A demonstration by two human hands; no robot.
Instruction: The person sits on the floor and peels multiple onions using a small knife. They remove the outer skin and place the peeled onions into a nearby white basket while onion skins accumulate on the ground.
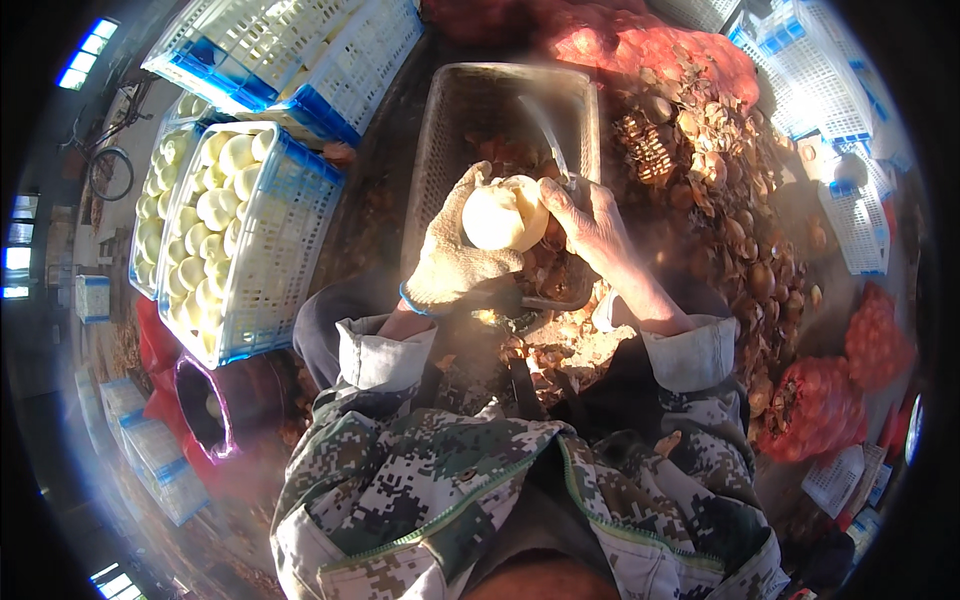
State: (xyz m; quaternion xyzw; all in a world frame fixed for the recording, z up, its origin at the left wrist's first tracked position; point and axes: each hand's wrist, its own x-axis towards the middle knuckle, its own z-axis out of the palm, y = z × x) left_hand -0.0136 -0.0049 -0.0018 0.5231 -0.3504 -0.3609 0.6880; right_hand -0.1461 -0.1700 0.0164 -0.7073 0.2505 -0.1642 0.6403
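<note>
A peeled white onion (499, 217) sits in my left hand (454, 251), which wears a knitted glove with a blue cuff edge. Loose pale layers stand up at the onion's top right. My bare right hand (596, 221) grips a small knife with a curved blade (553, 139) that points up and away from me. The thumb of that hand rests against the onion's right side, and the fingers hide most of the knife's handle. Both hands are over the near half of a worn plastic crate (427, 127) with brown onion skins (555, 274) inside.
Peeled onions fill a white and blue crate (296, 217) at left, near more stacked crates (300, 60). Unpeeled onions and skins (739, 225) are heaped at right. Red mesh sacks (645, 45) lie behind them, another (814, 412) at lower right. A dark tub (247, 390) lies left.
</note>
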